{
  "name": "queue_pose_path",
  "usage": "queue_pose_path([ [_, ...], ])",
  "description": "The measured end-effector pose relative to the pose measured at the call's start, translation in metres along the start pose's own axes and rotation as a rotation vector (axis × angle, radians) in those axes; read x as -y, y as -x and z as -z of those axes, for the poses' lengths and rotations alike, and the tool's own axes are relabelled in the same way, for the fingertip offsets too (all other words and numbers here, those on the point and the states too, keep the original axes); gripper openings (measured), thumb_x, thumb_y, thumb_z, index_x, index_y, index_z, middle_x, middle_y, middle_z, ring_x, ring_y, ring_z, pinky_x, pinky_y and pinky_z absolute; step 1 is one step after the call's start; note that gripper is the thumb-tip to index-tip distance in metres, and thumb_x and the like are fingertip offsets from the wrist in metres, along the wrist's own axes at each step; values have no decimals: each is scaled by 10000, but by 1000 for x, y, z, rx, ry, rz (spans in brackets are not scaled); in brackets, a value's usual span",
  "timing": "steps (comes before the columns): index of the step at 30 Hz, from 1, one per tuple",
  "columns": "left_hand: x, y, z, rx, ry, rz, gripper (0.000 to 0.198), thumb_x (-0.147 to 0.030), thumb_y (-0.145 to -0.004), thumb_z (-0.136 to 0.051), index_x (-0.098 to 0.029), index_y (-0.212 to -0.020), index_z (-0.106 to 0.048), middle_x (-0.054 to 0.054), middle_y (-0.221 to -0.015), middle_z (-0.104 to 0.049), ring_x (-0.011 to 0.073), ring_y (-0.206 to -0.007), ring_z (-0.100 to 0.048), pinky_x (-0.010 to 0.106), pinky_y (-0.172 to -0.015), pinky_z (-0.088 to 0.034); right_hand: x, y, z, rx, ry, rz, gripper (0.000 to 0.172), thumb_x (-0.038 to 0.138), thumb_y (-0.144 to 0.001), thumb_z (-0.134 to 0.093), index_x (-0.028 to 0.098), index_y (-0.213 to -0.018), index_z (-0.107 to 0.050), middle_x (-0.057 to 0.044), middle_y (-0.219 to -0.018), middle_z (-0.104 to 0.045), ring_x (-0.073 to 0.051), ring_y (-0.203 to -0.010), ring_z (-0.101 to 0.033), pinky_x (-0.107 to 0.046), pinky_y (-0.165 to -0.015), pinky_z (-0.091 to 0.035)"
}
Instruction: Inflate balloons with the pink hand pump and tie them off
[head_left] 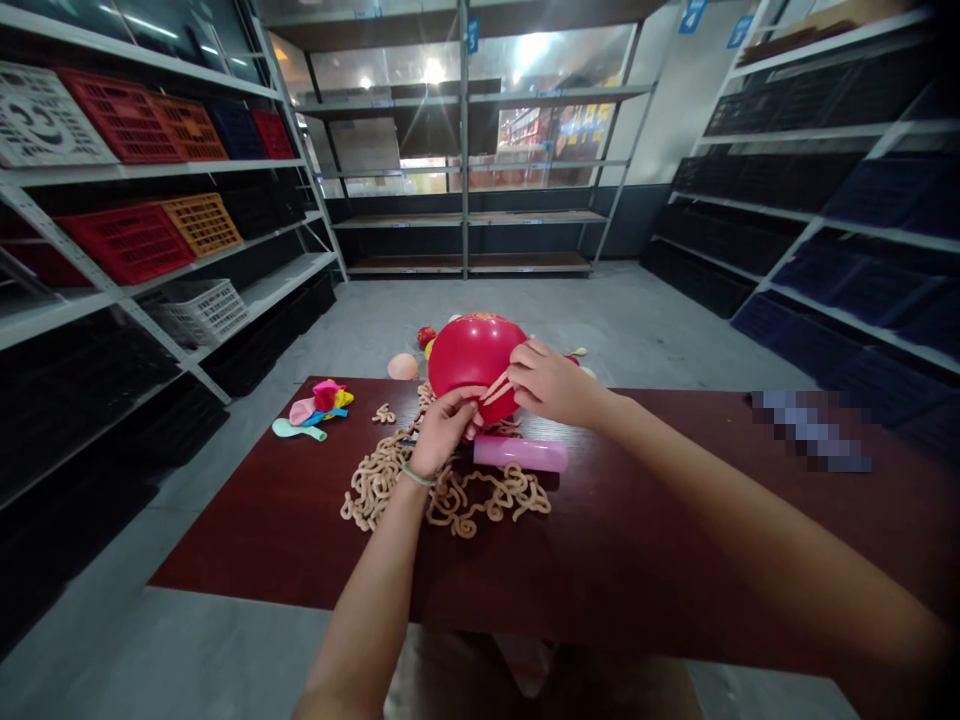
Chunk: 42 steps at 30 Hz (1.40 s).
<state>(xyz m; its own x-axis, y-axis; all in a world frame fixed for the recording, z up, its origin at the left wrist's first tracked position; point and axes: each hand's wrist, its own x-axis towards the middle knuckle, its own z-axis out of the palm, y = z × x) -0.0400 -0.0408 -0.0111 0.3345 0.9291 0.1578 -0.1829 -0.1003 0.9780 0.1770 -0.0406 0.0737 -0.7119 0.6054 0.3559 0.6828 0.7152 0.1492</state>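
A large inflated red balloon (pixel 477 352) is in front of me over the far part of the table. My left hand (pixel 444 428) is closed in a pinch at the balloon's near lower side, where its neck seems to be; the fingers hide the neck itself. A beige cord (pixel 498 386) is stretched from there to my right hand (pixel 553 382), which is closed on it. Below the hands lies a pink-purple cylinder (pixel 521 454), perhaps a balloon pump. A tangled heap of beige cord (pixel 379 482) spreads around my left wrist and under the cylinder.
Limp balloons (pixel 315 408) in several colours lie at the table's far left. More inflated balloons, one peach (pixel 403 367), are beyond the far edge. A blurred-out item (pixel 810 428) lies on the right of the dark red table (pixel 637 560). Shelves with crates (pixel 124 240) stand around.
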Motion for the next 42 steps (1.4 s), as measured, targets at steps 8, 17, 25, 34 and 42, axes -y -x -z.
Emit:
queue_pose_path([
  [8,3,2,2,164,129,245,487,-367,-763,-751,-153,-1193,-669,-7,-678,-641,82,-532,-573,250,-607,-532,8,-7,1,-17,-121,-20,210,197,-952,-404,182,-902,-608,-95,-1065,-557,-219,-1039,-464,-384,-924,-386],
  [17,1,2,1,146,141,246,423,-466,-708,-801,-144,-943,-660,-13,-690,-611,77,-558,-579,241,-639,-537,11,-12,10,34,-206,-71,239,224,-973,-387,185,-877,-602,-71,-989,-598,-190,-975,-494,-334,-881,-362],
  [25,8,0,-10,128,-158,94,366,-514,-840,-639,-148,-853,-657,-15,-629,-588,104,-516,-548,220,-526,-419,12,-33,20,215,-114,-229,397,408,-952,-458,204,-654,-623,-18,-671,-631,-143,-652,-495,-350,-769,-335],
  [34,5,7,-18,27,-733,-205,299,-367,-924,-572,-192,-686,-611,18,-582,-586,146,-543,-511,256,-587,-346,36,-60,9,289,-67,-374,514,555,-939,-462,166,-727,-724,-108,-770,-688,-152,-633,-489,-315,-597,-297],
  [42,15,5,-14,-93,-623,-176,468,-476,-969,-466,-180,-638,-610,26,-568,-584,137,-541,-520,249,-569,-352,31,-55,9,248,-188,-344,551,504,-985,-374,168,-698,-703,-76,-699,-648,-148,-635,-500,-315,-610,-313],
])
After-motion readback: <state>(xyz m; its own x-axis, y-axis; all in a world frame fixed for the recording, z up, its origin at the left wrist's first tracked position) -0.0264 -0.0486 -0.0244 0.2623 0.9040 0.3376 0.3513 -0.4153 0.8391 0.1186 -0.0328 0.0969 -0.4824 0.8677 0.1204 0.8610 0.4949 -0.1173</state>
